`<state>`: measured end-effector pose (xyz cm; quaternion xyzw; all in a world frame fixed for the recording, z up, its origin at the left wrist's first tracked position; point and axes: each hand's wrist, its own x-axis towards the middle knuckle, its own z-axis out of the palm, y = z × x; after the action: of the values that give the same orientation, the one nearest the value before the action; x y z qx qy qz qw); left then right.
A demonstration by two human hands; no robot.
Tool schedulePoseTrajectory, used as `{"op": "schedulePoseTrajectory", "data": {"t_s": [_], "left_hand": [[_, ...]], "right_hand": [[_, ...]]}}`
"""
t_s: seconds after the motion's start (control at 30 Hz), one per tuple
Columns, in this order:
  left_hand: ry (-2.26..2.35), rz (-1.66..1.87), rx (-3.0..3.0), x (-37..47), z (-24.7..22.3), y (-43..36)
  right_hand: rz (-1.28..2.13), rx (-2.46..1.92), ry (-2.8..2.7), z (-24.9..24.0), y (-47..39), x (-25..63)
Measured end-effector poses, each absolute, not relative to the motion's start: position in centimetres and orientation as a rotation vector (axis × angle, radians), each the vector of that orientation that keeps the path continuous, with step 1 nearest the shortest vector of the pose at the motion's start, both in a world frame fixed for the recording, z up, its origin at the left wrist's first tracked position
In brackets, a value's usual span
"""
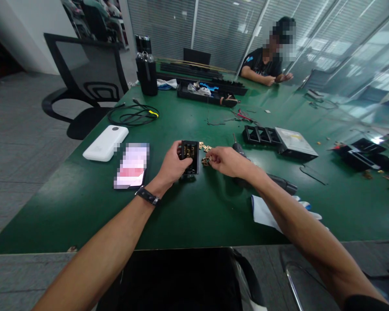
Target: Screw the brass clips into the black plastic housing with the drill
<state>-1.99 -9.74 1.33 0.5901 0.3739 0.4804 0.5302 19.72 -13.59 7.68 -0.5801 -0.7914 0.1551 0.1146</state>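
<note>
My left hand [176,163] grips a small black plastic housing [195,160], held tilted above the green table with its open side towards me. Brass-coloured metal pieces sit inside it, and my thumb lies over its near edge. To the right, my right hand [228,161] has its fingertips pinched at a small cluster of brass parts [206,161]. Which piece the fingers grip is hard to see. Just behind lie flat brass plates with holes [205,147]. A power screwdriver [238,149] lies partly hidden under my right forearm.
Left are a phone [132,166], a white power bank [106,143] and a coiled black cable [134,114]. Right lie black frames [261,135], a boxy unit [296,142], a hex key [314,175] and white gloves [266,211]. A person [266,60] sits across the green table [188,220].
</note>
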Motion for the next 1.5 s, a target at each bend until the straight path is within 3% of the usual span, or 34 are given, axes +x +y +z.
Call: {"op": "schedulePoseTrajectory", "data": {"t_s": [0.5, 0.9, 1.13, 1.27, 1.33, 1.5], "left_hand": [[0.96, 1.11, 1.414, -2.2, 1.5, -9.9], [1.563, 0.915, 2.009, -2.6, 1.8, -10.3], [1.675, 0.714, 2.119, -2.8, 2.6, -10.4], [1.64, 0.992, 2.066, -3.2, 4.4, -12.2], [1.41, 1.213, 2.076, -3.2, 5.6, -13.9], [0.713, 0.982, 1.705, -1.8, 7.3, -17.6]], "right_hand": [[0.479, -1.854, -1.472, 8.5, -6.1, 32.5], [0.803, -1.655, -1.651, 9.5, -14.6, 24.5], [0.156, -1.512, -2.198, 7.9, -18.0, 19.2], [-0.044, -1.443, -2.25, 8.0, -19.3, 18.1], [-0.163, -1.415, -2.262, 8.4, -20.2, 17.8], [-0.416, -1.301, -2.238, 9.9, -21.9, 17.8]]}}
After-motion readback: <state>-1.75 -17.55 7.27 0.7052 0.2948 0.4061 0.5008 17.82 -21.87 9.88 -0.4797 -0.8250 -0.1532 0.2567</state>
